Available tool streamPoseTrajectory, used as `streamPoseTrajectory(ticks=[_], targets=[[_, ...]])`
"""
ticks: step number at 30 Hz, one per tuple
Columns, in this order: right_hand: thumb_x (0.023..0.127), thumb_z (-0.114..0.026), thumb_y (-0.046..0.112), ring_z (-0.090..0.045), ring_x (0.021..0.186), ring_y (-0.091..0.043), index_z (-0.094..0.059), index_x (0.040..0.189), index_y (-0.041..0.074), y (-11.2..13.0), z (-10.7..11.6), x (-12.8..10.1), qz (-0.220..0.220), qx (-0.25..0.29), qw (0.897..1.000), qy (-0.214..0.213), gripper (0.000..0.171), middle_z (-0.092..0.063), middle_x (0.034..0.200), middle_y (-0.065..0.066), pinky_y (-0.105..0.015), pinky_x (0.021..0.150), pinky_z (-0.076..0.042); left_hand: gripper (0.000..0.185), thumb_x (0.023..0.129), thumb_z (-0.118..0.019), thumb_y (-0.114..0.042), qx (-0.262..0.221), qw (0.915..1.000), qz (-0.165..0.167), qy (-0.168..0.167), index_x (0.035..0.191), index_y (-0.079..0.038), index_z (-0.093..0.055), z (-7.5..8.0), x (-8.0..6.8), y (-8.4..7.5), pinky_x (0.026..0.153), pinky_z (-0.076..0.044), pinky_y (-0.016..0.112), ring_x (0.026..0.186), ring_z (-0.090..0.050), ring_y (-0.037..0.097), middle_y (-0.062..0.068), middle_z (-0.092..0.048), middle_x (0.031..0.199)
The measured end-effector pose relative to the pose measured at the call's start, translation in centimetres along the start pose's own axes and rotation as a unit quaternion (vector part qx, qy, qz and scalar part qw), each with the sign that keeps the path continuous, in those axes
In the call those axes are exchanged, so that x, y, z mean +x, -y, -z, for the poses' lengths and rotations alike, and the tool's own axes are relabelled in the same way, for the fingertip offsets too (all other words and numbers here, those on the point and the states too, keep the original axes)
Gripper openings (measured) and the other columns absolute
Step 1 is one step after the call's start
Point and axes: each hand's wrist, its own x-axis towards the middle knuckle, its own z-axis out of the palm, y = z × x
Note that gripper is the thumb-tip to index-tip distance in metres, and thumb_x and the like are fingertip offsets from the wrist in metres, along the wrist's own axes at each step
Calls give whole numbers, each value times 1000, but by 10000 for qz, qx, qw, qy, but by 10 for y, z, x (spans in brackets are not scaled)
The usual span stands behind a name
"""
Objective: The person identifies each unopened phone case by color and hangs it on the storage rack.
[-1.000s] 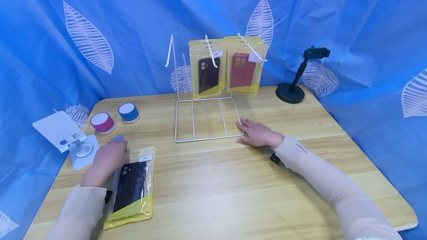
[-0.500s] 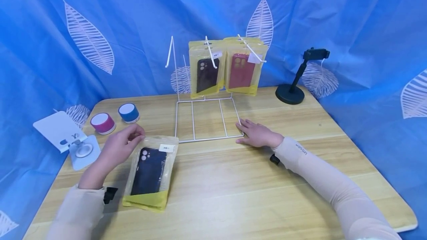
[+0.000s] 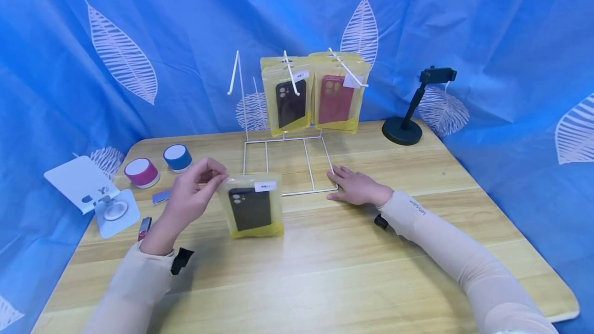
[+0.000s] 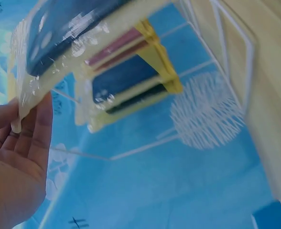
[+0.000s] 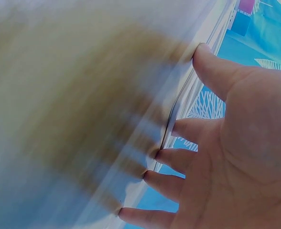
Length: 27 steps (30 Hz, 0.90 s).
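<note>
My left hand (image 3: 192, 195) pinches the top left corner of a packaged phone case (image 3: 252, 210), a dark case in a clear and yellow pouch with a white label. The pouch hangs upright above the table, before the white wire rack (image 3: 301, 192). In the left wrist view, thumb and fingers hold the pouch (image 4: 73, 33) by its edge. My right hand (image 3: 355, 187) rests on the table with fingers spread, touching the right front corner of the rack's base. More pouches hang on the rack: dark cases (image 3: 290, 104) on the middle hook, red ones (image 3: 336, 99) on the right.
The rack's left hook (image 3: 233, 73) carries nothing. At the left stand a white folding stand (image 3: 116, 210), a pink cylinder (image 3: 141, 172) and a blue cylinder (image 3: 178, 157). A small blue item (image 3: 161, 197) and a USB stick (image 3: 144, 228) lie nearby. A black phone holder (image 3: 402, 130) stands back right.
My left hand has lifted the pouch off the table at the left and carried it rightward and up towards the rack, uncovering the small items. My right hand has stayed put.
</note>
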Motion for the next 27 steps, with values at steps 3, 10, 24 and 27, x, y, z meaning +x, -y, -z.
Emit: streamPoseTrajectory(ticks=[3,10,24,27], targets=[[99,-47,58,-14,153,-39,-21,159,12,0,0,0,19,-12,10000,-6,80,-14,166,-16,-68,116,-23,7,92,-62,7,-95,9991,-357,-192,96,2,-62,-8,10,-5,77,-50,5,82,-58,-2,12,-69,94],[99,-47,58,-15,153,-39,-22,159,12,0,0,-1,54,-32,10000,-37,80,-15,166,-17,-68,116,-25,8,90,-63,11,-465,9914,-944,-780,96,5,-60,-23,37,-22,75,-51,8,76,-59,1,15,-66,88],[99,-47,58,-15,153,-39,-25,158,10,-1,1,0,29,-74,10000,0,80,-15,166,-15,-67,116,-25,5,96,-61,-2,-764,9736,-1397,-1637,93,3,-60,-67,116,-56,54,-37,16,58,-45,10,16,-67,85],[98,-47,59,-15,153,-38,-27,157,9,0,0,1,8,-97,9999,33,80,-14,166,-15,-66,117,-25,5,97,-60,-4,-672,9750,-1344,-1640,95,0,-60,-72,127,-56,54,-35,19,57,-42,13,14,-65,83]])
